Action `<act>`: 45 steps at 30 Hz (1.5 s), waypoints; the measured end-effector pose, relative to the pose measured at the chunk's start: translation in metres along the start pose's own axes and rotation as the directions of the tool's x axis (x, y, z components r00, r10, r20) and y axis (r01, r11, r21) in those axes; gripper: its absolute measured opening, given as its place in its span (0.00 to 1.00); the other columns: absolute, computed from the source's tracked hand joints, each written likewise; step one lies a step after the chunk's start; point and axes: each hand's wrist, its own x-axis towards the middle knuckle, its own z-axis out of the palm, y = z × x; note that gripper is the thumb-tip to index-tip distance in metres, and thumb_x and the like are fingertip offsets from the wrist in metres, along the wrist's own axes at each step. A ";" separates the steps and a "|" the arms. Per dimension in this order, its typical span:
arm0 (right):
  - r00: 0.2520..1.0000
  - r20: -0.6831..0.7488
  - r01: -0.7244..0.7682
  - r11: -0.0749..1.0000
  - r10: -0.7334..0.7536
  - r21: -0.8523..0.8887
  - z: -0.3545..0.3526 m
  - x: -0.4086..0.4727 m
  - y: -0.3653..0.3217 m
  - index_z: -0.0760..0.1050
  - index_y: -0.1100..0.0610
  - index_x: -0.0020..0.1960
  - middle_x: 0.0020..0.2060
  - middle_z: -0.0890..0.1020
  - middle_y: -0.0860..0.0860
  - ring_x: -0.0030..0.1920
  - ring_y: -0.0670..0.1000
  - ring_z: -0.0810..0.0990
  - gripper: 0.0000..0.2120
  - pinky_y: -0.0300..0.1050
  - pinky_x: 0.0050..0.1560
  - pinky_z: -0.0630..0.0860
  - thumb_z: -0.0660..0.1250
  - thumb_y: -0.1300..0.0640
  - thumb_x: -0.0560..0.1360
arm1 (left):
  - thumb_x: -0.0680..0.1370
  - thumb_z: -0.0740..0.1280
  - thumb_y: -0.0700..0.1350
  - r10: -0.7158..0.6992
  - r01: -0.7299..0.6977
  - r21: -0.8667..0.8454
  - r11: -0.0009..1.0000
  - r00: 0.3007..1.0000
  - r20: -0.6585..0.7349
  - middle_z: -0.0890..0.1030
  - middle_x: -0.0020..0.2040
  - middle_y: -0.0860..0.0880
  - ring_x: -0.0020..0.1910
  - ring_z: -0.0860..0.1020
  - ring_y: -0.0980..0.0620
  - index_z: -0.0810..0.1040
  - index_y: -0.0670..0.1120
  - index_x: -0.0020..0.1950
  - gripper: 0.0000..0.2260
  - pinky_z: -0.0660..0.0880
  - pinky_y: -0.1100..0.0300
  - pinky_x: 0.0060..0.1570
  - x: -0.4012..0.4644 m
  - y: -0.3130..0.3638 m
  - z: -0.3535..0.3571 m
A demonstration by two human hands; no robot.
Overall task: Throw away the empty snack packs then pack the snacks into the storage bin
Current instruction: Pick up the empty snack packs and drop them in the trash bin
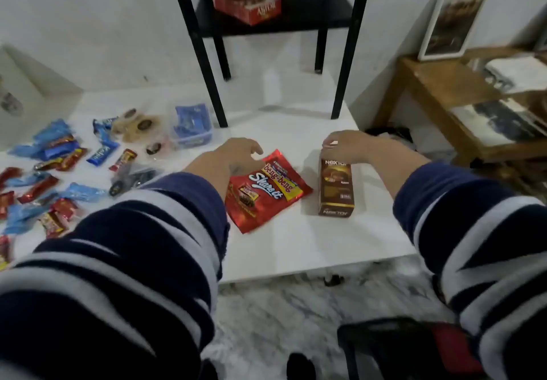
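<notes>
While blue packs are held in the clear storage bin, the red bag is touched by the spread left hand, and the brown box is pinched by the right hand.

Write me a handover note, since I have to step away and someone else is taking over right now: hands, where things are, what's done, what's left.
Left hand: open, resting on the top edge of the red bag, no grip closed yet.
Right hand: fingers on the top end of the brown box; whether it grips it I cannot tell.
Both packs lie on the white table. Loose wrapped snacks are spread at the table's left, beside a clear bin that holds some blue packs.
Done: nothing visibly thrown away.
Left: bin the empty packs, then load the loose snacks into the clear bin.
</notes>
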 end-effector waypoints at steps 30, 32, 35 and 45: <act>0.961 -0.133 -0.188 0.927 0.242 0.324 0.065 0.001 0.015 0.52 0.41 0.76 0.65 0.64 0.58 0.62 0.63 0.73 0.41 0.56 0.65 0.72 0.71 0.49 0.71 | 0.71 0.73 0.36 -0.282 0.124 -0.566 0.815 0.938 -0.201 0.78 0.61 0.44 0.55 0.78 0.46 0.81 0.46 0.59 0.17 0.74 0.61 0.48 -0.019 -0.025 0.061; 0.965 -0.163 -0.140 0.928 0.206 0.344 0.052 0.001 0.006 0.52 0.40 0.76 0.64 0.64 0.58 0.62 0.63 0.73 0.40 0.55 0.65 0.72 0.70 0.50 0.71 | 0.72 0.72 0.36 -0.328 0.091 -0.661 0.744 0.913 -0.244 0.78 0.61 0.44 0.51 0.79 0.48 0.81 0.47 0.59 0.17 0.76 0.63 0.42 -0.027 -0.022 0.048; 0.974 -0.207 -0.019 0.944 0.092 0.330 0.029 -0.004 -0.029 0.52 0.40 0.76 0.64 0.65 0.58 0.61 0.62 0.74 0.41 0.55 0.65 0.72 0.71 0.50 0.70 | 0.73 0.71 0.35 -0.414 0.022 -0.765 0.643 0.851 -0.324 0.78 0.57 0.47 0.43 0.78 0.52 0.80 0.48 0.61 0.18 0.73 0.72 0.31 -0.054 -0.025 0.016; 0.885 -0.280 0.441 0.865 -0.373 0.241 0.013 -0.039 -0.224 0.54 0.39 0.76 0.64 0.65 0.56 0.61 0.57 0.74 0.42 0.49 0.66 0.71 0.73 0.48 0.69 | 0.75 0.71 0.39 -0.712 -0.112 -0.869 0.482 0.528 -0.463 0.79 0.60 0.45 0.51 0.81 0.46 0.77 0.52 0.64 0.19 0.80 0.54 0.45 -0.196 -0.134 -0.064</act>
